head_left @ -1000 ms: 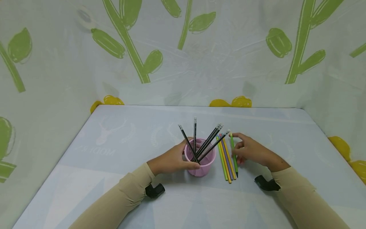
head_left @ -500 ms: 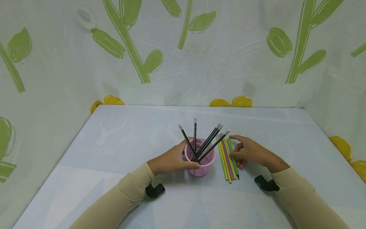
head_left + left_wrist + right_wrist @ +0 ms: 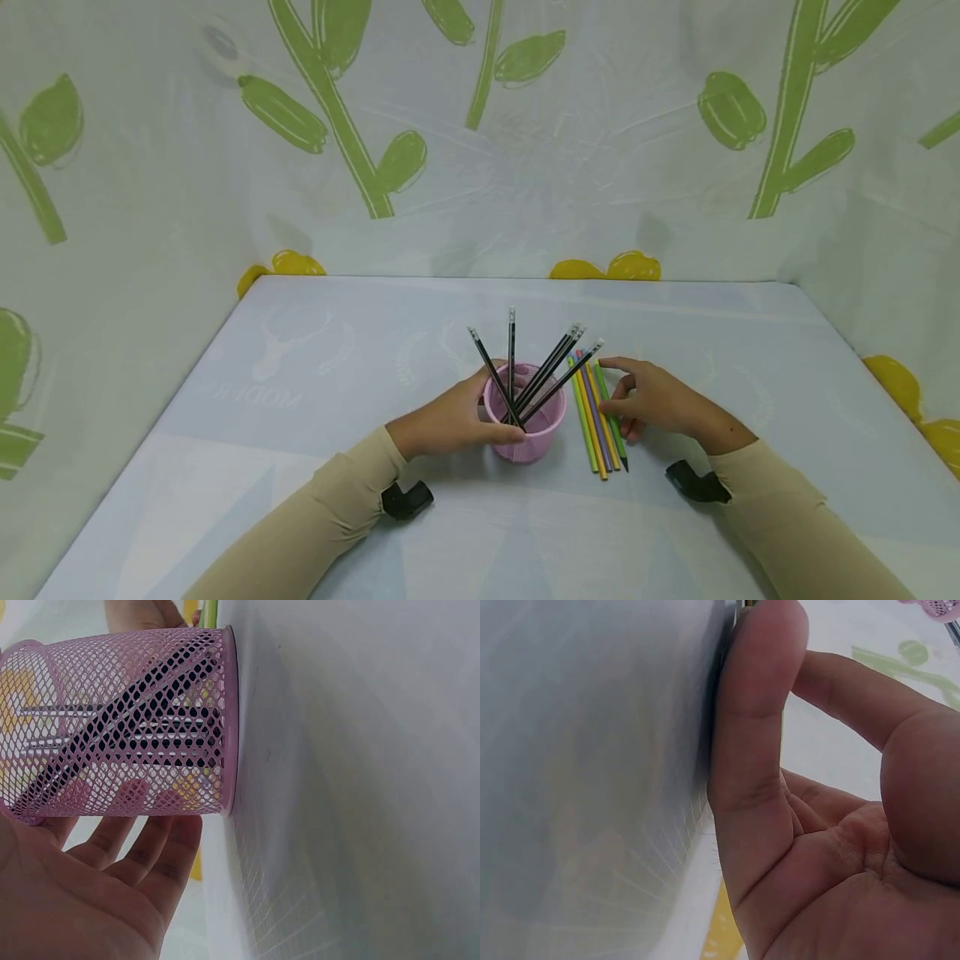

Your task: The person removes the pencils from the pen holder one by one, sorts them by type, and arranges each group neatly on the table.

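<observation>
My left hand point(image 3: 453, 421) holds a pink mesh pencil cup point(image 3: 525, 450) upright on the table, thumb at its near rim and fingers round the far side. Several black pencils point(image 3: 553, 367) with eraser ends lean in it; the left wrist view shows them through the mesh point(image 3: 120, 727). Right of the cup, my right hand point(image 3: 660, 400) holds a green pencil point(image 3: 617, 433) at the right edge of a row of coloured pencils point(image 3: 590, 425), index fingertip by its far end. In the right wrist view my fingers point(image 3: 754, 735) lie along the tabletop and hide most of the pencil.
The pale printed tabletop point(image 3: 300, 517) ends at a back edge against a white wall cloth point(image 3: 600, 167) with green leaf prints. A black wrist mount point(image 3: 407, 500) sits under the left sleeve, another mount point(image 3: 697, 482) under the right.
My right hand has moved slightly left, bringing the green pencil from a small gap to right beside the other coloured pencils. The left hand and the cup have stayed put.
</observation>
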{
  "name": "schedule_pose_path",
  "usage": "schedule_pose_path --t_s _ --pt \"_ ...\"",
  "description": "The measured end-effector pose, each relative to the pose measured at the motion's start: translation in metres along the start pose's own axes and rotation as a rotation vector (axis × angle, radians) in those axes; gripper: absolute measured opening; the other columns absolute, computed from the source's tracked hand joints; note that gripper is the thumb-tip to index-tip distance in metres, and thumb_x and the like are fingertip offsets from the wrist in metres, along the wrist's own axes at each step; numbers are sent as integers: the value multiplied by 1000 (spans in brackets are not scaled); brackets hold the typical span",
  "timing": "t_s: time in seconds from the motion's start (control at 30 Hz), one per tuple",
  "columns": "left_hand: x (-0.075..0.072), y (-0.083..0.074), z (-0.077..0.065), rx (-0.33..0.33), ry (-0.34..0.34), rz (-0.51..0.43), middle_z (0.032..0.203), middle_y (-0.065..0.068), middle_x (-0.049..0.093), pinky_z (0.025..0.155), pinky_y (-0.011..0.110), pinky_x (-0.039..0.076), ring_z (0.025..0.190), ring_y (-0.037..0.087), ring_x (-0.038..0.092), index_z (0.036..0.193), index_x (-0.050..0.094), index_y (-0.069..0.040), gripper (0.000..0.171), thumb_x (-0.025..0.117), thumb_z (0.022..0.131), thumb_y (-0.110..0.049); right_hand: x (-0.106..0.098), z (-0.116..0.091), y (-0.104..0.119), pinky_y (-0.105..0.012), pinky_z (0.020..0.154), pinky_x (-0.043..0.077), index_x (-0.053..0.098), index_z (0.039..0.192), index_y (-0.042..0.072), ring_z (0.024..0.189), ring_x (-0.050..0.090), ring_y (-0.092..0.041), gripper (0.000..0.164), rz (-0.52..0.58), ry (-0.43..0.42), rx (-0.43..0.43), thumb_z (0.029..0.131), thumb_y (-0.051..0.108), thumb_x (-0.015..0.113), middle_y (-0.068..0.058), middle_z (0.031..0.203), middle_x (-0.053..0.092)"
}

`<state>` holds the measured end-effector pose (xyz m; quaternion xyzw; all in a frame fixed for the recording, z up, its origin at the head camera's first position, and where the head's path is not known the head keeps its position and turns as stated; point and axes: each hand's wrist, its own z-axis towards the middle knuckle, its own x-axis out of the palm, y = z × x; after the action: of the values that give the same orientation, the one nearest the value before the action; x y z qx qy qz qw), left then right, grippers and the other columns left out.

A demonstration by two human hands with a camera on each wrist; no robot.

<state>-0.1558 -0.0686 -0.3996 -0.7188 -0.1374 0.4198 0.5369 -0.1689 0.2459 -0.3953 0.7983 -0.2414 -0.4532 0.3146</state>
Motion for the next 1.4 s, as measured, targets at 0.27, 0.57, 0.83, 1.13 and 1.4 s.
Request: schedule_pose_path --t_s 0.27,0.57,0.83,1.13,1.4 --pt "0 -1 0 3 4 -8 139 -7 56 115 45 36 134 11 49 151 32 -30 84 79 83 -43 1 0 1 -35 59 59 29 156 7 61 67 -18 83 -9 -8 9 89 21 76 -11 93 64" --pt "0 -2 -1 -1 1 -10 139 -7 56 114 45 37 133 12 50 151 32 -30 84 79 83 -42 2 0 2 -35 59 59 29 156 7 60 67 -18 83 -19 -7 13 89 22 76 -11 92 64" --pt "0 -1 -1 -2 6 -15 139 -7 55 116 46 35 135 11 48 151 31 -28 85 79 83 -46 3 1 2 -34 60 59 31 156 10 60 67 -18 84 -31 -13 31 88 24 78 -10 91 63" --pt "1 -1 1 14 1 -7 138 -7 56 116 45 35 132 10 50 151 32 -28 84 79 82 -46 1 -5 8 -34 54 53 46 147 12 56 62 -19 62 -119 -120 -98 92 24 73 -8 88 64" --pt "1 0 0 10 1 -10 138 -7 56 116 45 34 134 10 49 151 32 -29 85 79 82 -46 6 -22 31 -32 51 52 62 125 11 59 62 -28 31 -22 -239 -223 96 22 68 -14 94 62"
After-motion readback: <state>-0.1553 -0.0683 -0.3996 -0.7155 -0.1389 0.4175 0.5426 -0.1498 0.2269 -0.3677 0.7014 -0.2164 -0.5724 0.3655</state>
